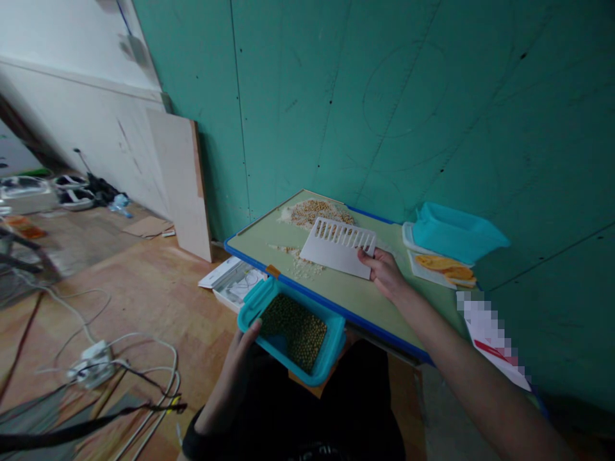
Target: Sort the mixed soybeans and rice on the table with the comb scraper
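My left hand [239,358] grips the near left corner of a teal box [331,355] filled with small green beans [295,330], held just below the table's blue front edge [307,294]. My right hand [384,272] pinches the right end of a white slotted scraper [339,246] resting on the pale green tabletop [346,288]. A heap of yellowish beans and rice [312,211] lies at the far corner of the table. A thinner trail of grains [300,262] sits beside the scraper.
A teal lid or box [454,234] rests on white trays holding something orange [446,266] at the table's right. Papers [494,346] lie near my right forearm. A white tray [233,282], cables and a power strip [93,362] are on the wooden floor at left. A green wall stands behind.
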`<move>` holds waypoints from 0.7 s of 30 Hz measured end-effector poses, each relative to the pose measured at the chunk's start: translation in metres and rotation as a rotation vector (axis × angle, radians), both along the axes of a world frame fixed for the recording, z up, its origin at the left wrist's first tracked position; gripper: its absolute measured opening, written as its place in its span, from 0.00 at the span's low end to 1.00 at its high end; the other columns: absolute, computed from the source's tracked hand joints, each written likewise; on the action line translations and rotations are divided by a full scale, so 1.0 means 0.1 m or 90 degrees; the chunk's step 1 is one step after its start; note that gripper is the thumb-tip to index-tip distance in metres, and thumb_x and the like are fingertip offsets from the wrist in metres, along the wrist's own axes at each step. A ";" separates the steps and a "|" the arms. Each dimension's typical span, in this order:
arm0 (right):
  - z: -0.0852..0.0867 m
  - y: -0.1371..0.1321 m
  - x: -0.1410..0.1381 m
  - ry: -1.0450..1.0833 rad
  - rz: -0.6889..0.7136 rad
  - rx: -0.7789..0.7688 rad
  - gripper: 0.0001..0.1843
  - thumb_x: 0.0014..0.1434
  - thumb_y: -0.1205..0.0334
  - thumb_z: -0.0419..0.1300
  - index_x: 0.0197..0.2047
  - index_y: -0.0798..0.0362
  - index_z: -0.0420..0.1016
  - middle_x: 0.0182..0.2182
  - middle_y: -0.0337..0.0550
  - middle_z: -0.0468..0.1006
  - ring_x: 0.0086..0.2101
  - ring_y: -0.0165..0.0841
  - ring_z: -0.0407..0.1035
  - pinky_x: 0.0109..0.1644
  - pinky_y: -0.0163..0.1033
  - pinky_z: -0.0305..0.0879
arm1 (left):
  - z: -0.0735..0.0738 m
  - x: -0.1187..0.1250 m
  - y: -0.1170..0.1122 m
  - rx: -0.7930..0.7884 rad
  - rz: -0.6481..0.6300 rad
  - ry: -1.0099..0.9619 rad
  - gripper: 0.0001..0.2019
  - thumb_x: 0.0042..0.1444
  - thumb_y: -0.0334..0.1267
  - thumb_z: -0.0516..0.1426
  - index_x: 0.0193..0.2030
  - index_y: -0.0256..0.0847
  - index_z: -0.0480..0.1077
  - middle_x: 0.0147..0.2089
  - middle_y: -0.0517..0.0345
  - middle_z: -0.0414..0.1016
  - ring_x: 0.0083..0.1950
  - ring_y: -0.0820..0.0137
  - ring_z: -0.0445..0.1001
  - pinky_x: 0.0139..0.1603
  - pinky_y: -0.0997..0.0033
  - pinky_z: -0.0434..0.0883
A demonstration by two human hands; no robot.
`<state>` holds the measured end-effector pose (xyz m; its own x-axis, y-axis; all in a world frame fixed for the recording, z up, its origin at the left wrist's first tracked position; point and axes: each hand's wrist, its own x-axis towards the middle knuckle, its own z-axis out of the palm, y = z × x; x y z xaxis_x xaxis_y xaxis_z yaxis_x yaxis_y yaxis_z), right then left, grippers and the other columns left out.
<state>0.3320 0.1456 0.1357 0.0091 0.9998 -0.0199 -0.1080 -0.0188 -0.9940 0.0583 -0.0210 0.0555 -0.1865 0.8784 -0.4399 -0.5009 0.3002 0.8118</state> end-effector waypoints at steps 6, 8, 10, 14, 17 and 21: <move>0.02 -0.03 0.00 -0.008 0.030 -0.008 0.29 0.28 0.42 0.80 0.29 0.52 0.79 0.26 0.41 0.83 0.32 0.42 0.77 0.39 0.45 0.69 | 0.05 0.01 0.00 -0.007 0.008 -0.012 0.33 0.56 0.58 0.62 0.64 0.43 0.67 0.52 0.41 0.82 0.57 0.46 0.79 0.51 0.53 0.78; 0.03 -0.04 -0.01 -0.008 0.038 -0.007 0.29 0.29 0.42 0.80 0.30 0.52 0.80 0.27 0.42 0.83 0.33 0.43 0.77 0.40 0.45 0.70 | 0.07 0.01 -0.01 -0.005 0.010 -0.016 0.34 0.56 0.58 0.62 0.65 0.43 0.67 0.52 0.41 0.82 0.57 0.46 0.79 0.51 0.54 0.78; 0.03 -0.04 -0.02 0.001 0.040 -0.007 0.29 0.29 0.43 0.80 0.31 0.52 0.80 0.28 0.42 0.83 0.35 0.44 0.78 0.41 0.45 0.70 | 0.08 0.01 -0.01 -0.005 0.011 -0.018 0.34 0.55 0.57 0.63 0.65 0.44 0.67 0.52 0.42 0.83 0.57 0.47 0.80 0.51 0.54 0.78; 0.01 -0.03 -0.02 0.010 0.019 -0.011 0.29 0.29 0.43 0.80 0.31 0.52 0.80 0.28 0.41 0.83 0.35 0.43 0.77 0.41 0.45 0.70 | 0.09 0.02 -0.02 -0.006 0.013 -0.018 0.32 0.56 0.57 0.62 0.64 0.44 0.68 0.50 0.43 0.83 0.56 0.47 0.80 0.50 0.53 0.78; -0.01 -0.01 -0.01 -0.009 0.024 -0.008 0.29 0.30 0.42 0.79 0.31 0.52 0.79 0.28 0.41 0.83 0.34 0.43 0.77 0.41 0.45 0.69 | 0.09 0.02 -0.01 -0.008 0.014 -0.017 0.31 0.56 0.56 0.62 0.63 0.43 0.69 0.48 0.43 0.84 0.55 0.47 0.80 0.50 0.53 0.78; 0.00 -0.02 -0.01 -0.017 0.036 -0.008 0.29 0.30 0.43 0.80 0.31 0.52 0.80 0.27 0.41 0.82 0.33 0.43 0.77 0.39 0.45 0.69 | 0.08 0.03 0.00 -0.011 0.018 -0.014 0.31 0.55 0.57 0.62 0.62 0.44 0.70 0.46 0.44 0.85 0.54 0.47 0.81 0.51 0.52 0.78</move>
<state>0.3306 0.1435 0.1357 -0.0471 0.9984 -0.0324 -0.0792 -0.0361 -0.9962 0.0612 -0.0211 0.0632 -0.2007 0.8656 -0.4588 -0.5268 0.2995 0.7955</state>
